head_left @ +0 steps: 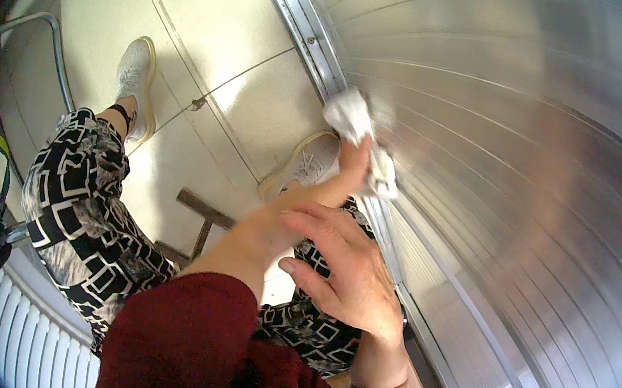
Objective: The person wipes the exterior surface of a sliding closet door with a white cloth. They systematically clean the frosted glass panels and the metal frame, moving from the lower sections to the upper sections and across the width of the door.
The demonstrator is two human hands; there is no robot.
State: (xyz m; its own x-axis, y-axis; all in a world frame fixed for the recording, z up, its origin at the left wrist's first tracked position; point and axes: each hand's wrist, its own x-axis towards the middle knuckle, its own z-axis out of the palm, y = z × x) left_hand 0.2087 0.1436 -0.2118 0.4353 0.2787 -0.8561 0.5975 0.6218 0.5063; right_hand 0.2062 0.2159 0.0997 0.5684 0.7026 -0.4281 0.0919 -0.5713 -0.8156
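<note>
Left hand (352, 166) clutches a white cloth (348, 116), likely light, soft, best bunched mid-fold; right hand (351, 278) empty, fingers loose.

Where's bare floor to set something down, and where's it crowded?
Free: floor tile between the left shoe and the metal frame. Crowded: beside the ribbed panel, where right shoe, left hand, white cloth, right hand and patterned trousers cluster.

Ribbed panel (491, 139): glossy, metal-looking | frame rail (307, 29): smooth metal | white cloth (348, 116): crumpled, matt | floor tiles (190, 9): smooth, glossy | sleeve (183, 326): matt cloth | bent tube (63, 63): shiny metal | slats (34, 338): smooth, plastic-looking
</note>
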